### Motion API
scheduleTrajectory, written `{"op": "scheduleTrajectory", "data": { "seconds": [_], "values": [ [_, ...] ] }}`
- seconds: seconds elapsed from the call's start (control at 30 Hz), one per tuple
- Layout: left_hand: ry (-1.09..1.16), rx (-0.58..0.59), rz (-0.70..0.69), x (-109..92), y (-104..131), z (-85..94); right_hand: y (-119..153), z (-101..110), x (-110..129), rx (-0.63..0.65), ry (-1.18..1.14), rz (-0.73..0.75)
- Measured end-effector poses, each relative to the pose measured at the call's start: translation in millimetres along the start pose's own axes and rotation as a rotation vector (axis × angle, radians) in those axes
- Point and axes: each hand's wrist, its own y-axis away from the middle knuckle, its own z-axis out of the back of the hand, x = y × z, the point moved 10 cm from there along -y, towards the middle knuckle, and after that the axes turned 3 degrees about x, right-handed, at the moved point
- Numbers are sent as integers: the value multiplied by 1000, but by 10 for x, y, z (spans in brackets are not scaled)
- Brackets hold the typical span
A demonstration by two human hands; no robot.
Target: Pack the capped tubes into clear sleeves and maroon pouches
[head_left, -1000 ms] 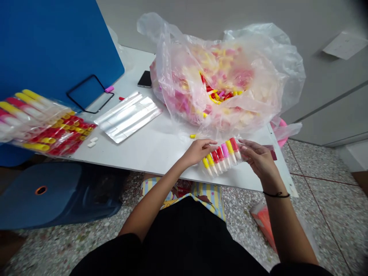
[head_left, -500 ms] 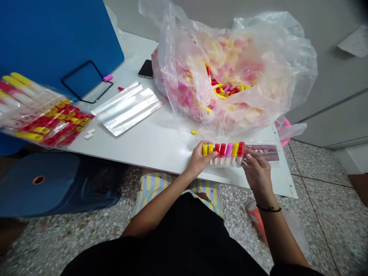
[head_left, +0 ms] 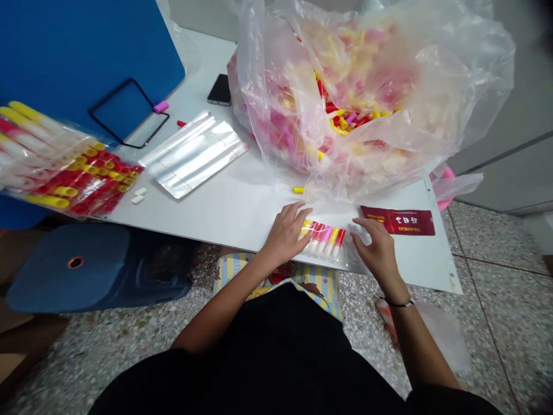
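A clear plastic packet [head_left: 327, 237] lies flat near the table's front edge, holding a row of small red, yellow and pink tubes with white lower ends. My left hand [head_left: 286, 231] rests over its left end, fingers spread, hiding part of the tubes there. Just off the packet's right end, my right hand [head_left: 377, 249] is open, thumb and index finger apart with nothing visible between them. To the right of the packet is a dark red printed card [head_left: 412, 223] with white and gold lettering.
Behind my hands a large translucent bag [head_left: 436, 109] bulges with coloured tubes. One yellow tube [head_left: 298, 189] lies loose. Leftward are silver pouches [head_left: 190, 155], a phone [head_left: 220, 90], a black frame [head_left: 129, 112] and bagged tubes [head_left: 86, 178]. A blue stool [head_left: 71, 265] stands below.
The row of tubes was held up between both hands, over the card; now it lies flat on the table. My right hand has let go, and the card is uncovered.
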Motion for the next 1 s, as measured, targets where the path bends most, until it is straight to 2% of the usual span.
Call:
{"op": "scheduleTrajectory", "data": {
  "seconds": [0.07, 0.1, 0.17, 0.27, 0.37, 0.5, 0.6, 0.73, 0.87, 1.0],
  "values": [
    [-74, 125, -123, -41, 24, -62, 53, 67, 237, -121, 235, 146],
    [-95, 193, -173, -44, 35, -107, 75, 61, 329, -132, 307, 194],
    [-125, 300, -231, -21, 39, -191, 97, -33, 445, -57, 383, 258],
    [-147, 363, -244, 24, -11, -268, 110, -249, 491, 138, 431, 302],
    [-142, 365, -233, 24, -77, -305, 98, -381, 491, 253, 455, 309],
    [-102, 354, -219, 3, -123, -324, 63, -500, 591, 329, 474, 359],
    [-55, 337, -191, 5, -132, -319, 54, -611, 701, 387, 371, 433],
    [-64, 326, -148, 28, -104, -293, 27, -703, 689, 420, 290, 453],
    [-25, 319, -122, 102, -17, -148, 38, -736, 638, 434, 336, 469],
    [-49, 254, -74, 251, 133, 124, 50, -713, 624, 447, 345, 478]
  ]
}}
